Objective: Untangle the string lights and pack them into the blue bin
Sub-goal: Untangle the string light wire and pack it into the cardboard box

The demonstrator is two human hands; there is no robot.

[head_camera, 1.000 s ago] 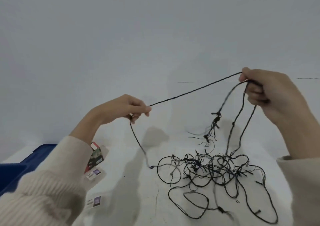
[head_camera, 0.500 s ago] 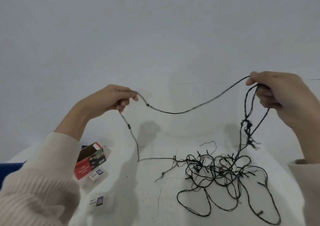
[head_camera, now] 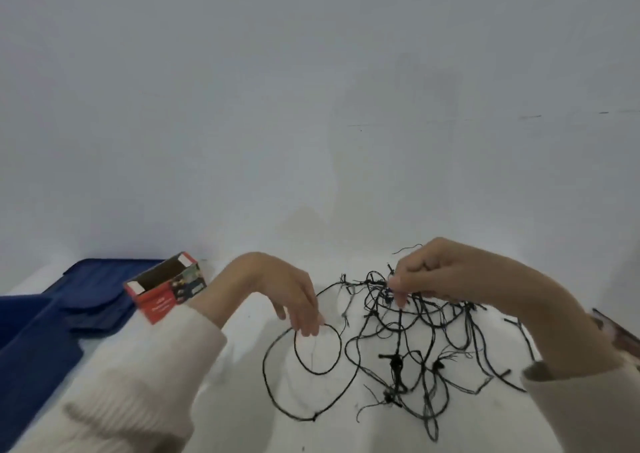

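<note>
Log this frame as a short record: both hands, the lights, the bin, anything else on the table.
string lights: tangled, on the white table
left hand: open, fingertips at one loose loop
right hand: pinches strands atop the tangle
blue bin: far left, apart from the lights
red carton: open, between bin and left hand

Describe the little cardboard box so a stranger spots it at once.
Start at the white table; its left edge holds the blue bin. Just right of the bin lies a small box, by the left sleeve. Its red sides and open end set it apart from the black string lights farther right.
</note>
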